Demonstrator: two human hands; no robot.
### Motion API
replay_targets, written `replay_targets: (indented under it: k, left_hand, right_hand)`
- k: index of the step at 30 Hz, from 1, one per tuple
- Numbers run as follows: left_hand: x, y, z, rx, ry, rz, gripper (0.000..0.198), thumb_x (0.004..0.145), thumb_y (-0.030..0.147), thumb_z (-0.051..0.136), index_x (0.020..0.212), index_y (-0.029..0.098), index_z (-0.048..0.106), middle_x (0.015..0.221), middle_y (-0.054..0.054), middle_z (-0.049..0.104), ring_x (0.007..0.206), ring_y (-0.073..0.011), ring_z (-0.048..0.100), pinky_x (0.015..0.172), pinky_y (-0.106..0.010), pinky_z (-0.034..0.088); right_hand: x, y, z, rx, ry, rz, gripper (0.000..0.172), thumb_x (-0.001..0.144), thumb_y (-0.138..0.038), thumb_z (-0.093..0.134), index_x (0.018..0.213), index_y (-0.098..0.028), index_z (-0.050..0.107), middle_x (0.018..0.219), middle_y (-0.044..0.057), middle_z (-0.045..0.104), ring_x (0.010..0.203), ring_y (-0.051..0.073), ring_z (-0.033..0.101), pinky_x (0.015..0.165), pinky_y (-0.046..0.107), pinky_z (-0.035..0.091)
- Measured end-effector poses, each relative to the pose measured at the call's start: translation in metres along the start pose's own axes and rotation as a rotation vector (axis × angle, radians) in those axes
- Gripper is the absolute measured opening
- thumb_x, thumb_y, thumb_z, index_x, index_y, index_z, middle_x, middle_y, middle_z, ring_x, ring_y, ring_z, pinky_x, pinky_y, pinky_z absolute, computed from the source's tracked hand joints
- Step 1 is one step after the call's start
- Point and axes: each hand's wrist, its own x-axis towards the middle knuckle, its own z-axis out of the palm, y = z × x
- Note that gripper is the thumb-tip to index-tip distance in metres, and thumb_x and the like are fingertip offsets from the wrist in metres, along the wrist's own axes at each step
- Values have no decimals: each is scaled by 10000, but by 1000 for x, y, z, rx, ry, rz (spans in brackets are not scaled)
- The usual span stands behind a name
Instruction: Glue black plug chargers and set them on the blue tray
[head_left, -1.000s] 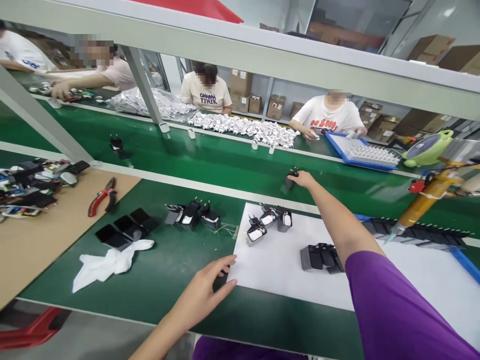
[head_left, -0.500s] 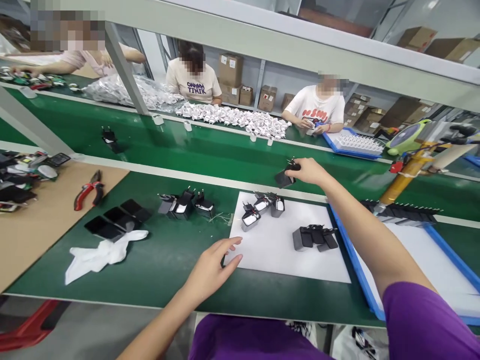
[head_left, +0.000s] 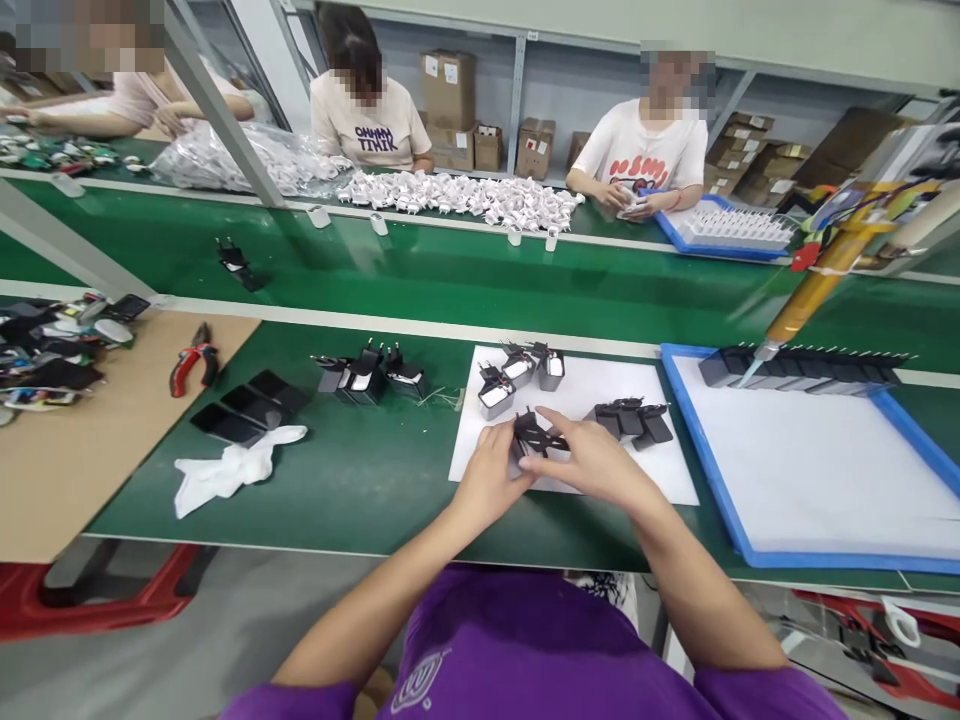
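Note:
Over the front of a white sheet (head_left: 660, 480), both hands grip one black power adapter (head_left: 536, 432) with two plug pins. My left hand (head_left: 489, 474) is closed around its left side, and my right hand (head_left: 592, 458) pinches it from the right. The fingers hide much of its body. Just behind are several open adapters (head_left: 496, 398) with white inside and their plug parts tipped up. More closed-looking black adapters (head_left: 630, 420) stand beyond my right hand, on the right of the sheet.
Left on the green bench lie more adapters (head_left: 364, 378), black panels (head_left: 251, 408), a white cloth (head_left: 232, 468) and pliers (head_left: 193, 360). A blue-rimmed tray (head_left: 731, 520) with a row of adapters (head_left: 802, 372) is right, under a yellow tool (head_left: 817, 275). The green belt (head_left: 450, 275) runs behind; co-workers sit opposite.
My right hand has brought the adapter from above the belt back to the white sheet. My left hand, open before, has moved right and closed on it too. The view has tilted down.

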Motion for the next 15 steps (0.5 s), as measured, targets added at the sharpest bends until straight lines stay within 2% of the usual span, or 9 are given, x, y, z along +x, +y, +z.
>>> replay_targets:
  k: [2, 5, 7, 9, 12, 15]
  left_hand:
    - [2, 0, -4, 5, -13, 1, 515, 766, 233, 687, 1238, 175, 487, 1170, -116, 600, 1122, -286, 540, 933, -458, 490]
    - [3, 2, -15, 57, -26, 0, 503, 769, 289, 703, 1214, 167, 501, 1156, -119, 608, 1122, -291, 543, 933, -447, 490]
    - [1, 2, -29, 111, -21, 3, 497, 770, 286, 697, 1214, 175, 505, 1164, -115, 611, 1135, -292, 543, 945, -437, 484]
    - [-3, -2, -48, 155, -11, -6, 486, 764, 304, 693, 1203, 192, 518, 1138, -97, 626, 1098, -284, 568, 922, -413, 496]
    - [-10, -21, -85, 221, 22, -68, 448, 756, 376, 678, 1143, 190, 549, 1029, -77, 653, 976, -270, 616, 845, -382, 520]
    - [-13, -51, -117, 317, 72, -154, 478, 741, 439, 650, 1123, 172, 542, 1035, -94, 652, 965, -283, 628, 833, -391, 519]
  right_hand:
    - [-8, 15, -6, 146, 59, -57, 656, 837, -584, 563, 1366, -205, 486, 1068, 84, 705, 922, 241, 672, 777, 340, 509]
    - [-18, 33, -18, 235, 205, -42, 442, 894, -497, 519, 1215, -204, 600, 969, 57, 692, 798, 186, 655, 698, 299, 509]
    - [-17, 41, -28, 190, 319, -32, 369, 902, -453, 519, 1152, -202, 624, 963, 60, 682, 838, 191, 655, 730, 304, 514]
    - [-8, 46, -40, 75, 376, -45, 349, 892, -433, 539, 1149, -212, 620, 1027, 65, 676, 936, 215, 654, 806, 329, 514]
    - [24, 48, -57, -148, 301, -49, 412, 871, -437, 566, 1212, -207, 589, 1180, 81, 645, 1045, 265, 633, 864, 377, 503]
    - [67, 46, -65, -350, 85, -9, 550, 851, -466, 580, 1315, -177, 520, 1296, 128, 590, 1104, 309, 607, 838, 391, 501]
